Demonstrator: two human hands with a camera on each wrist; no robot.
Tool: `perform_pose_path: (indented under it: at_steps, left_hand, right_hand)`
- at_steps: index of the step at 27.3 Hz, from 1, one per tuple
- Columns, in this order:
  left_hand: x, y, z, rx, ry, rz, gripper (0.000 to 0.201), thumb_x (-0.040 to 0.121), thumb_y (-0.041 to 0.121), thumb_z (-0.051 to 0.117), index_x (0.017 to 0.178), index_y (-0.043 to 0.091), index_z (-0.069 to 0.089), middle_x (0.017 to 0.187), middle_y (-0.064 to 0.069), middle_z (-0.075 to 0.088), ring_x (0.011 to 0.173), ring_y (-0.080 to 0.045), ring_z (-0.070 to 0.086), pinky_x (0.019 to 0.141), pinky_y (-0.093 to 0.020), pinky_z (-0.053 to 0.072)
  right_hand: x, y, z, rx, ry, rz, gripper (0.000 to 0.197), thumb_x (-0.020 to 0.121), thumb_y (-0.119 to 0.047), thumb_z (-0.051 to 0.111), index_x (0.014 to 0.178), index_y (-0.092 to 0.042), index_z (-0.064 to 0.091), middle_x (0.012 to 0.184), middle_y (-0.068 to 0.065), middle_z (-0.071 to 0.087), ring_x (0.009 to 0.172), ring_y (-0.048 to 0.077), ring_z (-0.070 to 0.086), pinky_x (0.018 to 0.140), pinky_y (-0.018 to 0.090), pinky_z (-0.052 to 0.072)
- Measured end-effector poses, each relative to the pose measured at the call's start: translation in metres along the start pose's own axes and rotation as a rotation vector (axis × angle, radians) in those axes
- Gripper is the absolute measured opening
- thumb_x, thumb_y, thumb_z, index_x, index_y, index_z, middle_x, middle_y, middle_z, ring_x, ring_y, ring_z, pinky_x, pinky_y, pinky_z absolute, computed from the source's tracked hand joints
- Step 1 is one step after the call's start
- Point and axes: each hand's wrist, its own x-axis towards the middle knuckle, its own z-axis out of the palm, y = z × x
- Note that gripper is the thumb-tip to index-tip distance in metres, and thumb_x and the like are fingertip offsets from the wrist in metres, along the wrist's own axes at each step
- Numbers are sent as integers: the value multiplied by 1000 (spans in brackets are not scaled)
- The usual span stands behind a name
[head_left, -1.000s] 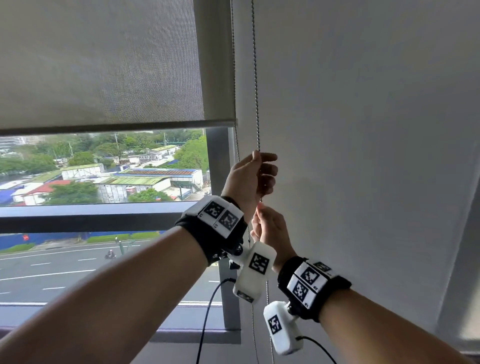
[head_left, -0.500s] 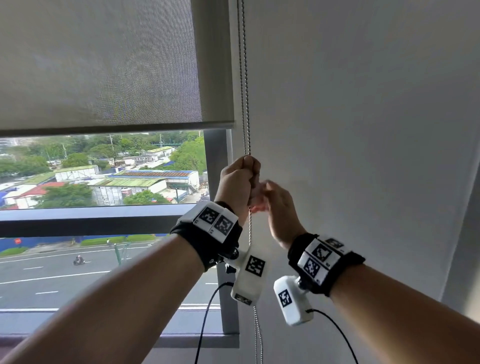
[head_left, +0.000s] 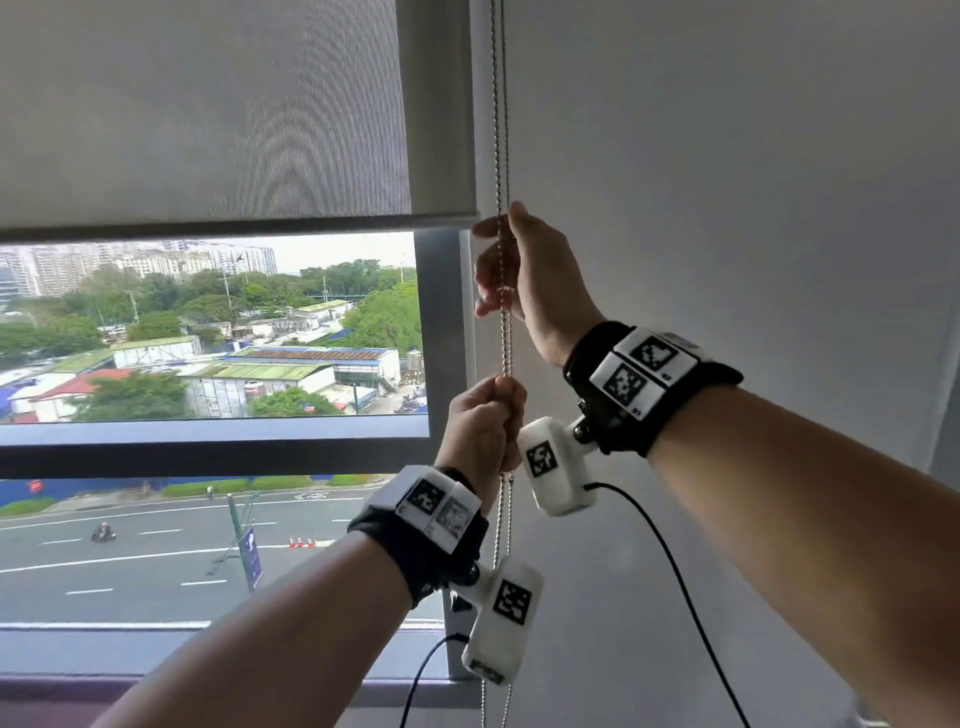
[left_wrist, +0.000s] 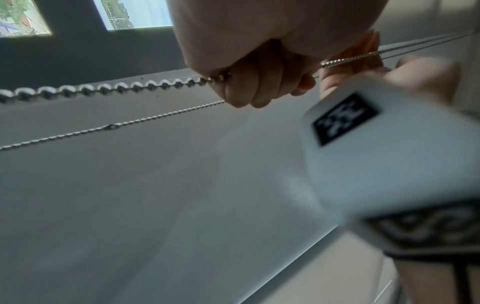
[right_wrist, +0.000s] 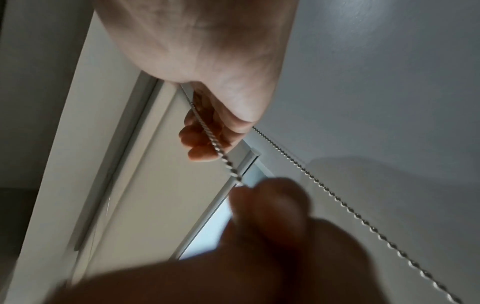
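Grips silver metal bead chain (head_left: 506, 353) in tight left hand (head_left: 480, 426) fist; cups chain higher up with right hand (head_left: 524, 270), fingers loose, unclamped; grey fabric roller blind (head_left: 208, 104) left of chain.

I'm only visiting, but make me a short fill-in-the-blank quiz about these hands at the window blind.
1. The left hand grips the bead chain in a ___.
2. The right hand is ___ up the chain than the left hand.
3. The roller blind covers only the ___ part of the window.
Missing words: fist; higher; top.
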Motion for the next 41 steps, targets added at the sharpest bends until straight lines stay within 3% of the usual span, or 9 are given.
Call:
perform_pose_path:
  at_steps: [10,14,17,19,24,28,32,35,41]
  left_hand:
    - [-19,-38,-16,-42,-58,-77,45,74,-14,37,44,18,46,51,4,44,46,-14,33,54,-29,21]
    - [-20,-44,-21,-75,-125,-86,48,93,5,42,50,17,58,55,3,52,50,-13,42,56,-31,31]
    - [-20,-40,-27,-79,-193,-82,39,97,20,39,77,12,72,69,-8,65,61,-21,58,66,-36,44]
    - [-13,-34,-29,-87,-182,-37,36,98,24,36,102,1,64,86,-13,68,76,-24,62,76,-38,46]
    - [5,4,-24,-85,-190,57,38,98,29,33,95,3,60,85,-10,62,79,-22,56,75,-31,45]
    - [15,38,-5,-124,-253,49,46,99,28,27,116,-3,55,110,-18,64,98,-26,61,85,-33,49]
    - [24,53,11,-145,-325,12,45,100,31,23,109,2,56,103,-10,65,91,-20,59,78,-29,41]
    - [25,49,16,-175,-301,-16,43,100,31,25,99,6,60,81,-6,64,72,-18,58,69,-28,43]
    - [21,26,16,-108,-172,2,38,99,27,33,67,16,48,45,7,27,38,-8,20,41,-20,11]
  right_hand:
    - [-20,16,20,26,40,199,49,104,-42,27,58,-25,26,50,-4,21,36,10,13,45,19,9]
    - [-31,23,18,14,63,185,47,103,-42,28,59,-24,30,51,-3,22,42,12,13,45,23,10]
    - [-38,30,13,-4,75,151,46,104,-41,27,61,-23,30,52,-3,21,39,11,14,42,16,13]
    - [-44,38,8,-6,79,122,45,105,-38,27,62,-21,30,53,-1,20,36,8,14,38,16,16]
    - [-65,65,-1,-50,105,70,49,106,-29,29,60,-14,37,44,-4,31,36,9,27,40,19,27]
    - [-84,73,-4,81,93,142,48,106,-22,29,61,-11,41,40,-10,39,32,0,33,35,13,28]
    - [-98,90,-6,96,103,193,47,105,-22,34,63,1,36,51,3,21,35,5,18,36,15,18]
    - [-113,107,-9,107,109,226,46,105,-23,33,60,-13,29,46,-8,25,38,4,18,42,22,13]
    - [-135,129,-15,69,99,273,45,104,-21,35,60,-18,28,49,-8,24,43,6,18,47,29,12]
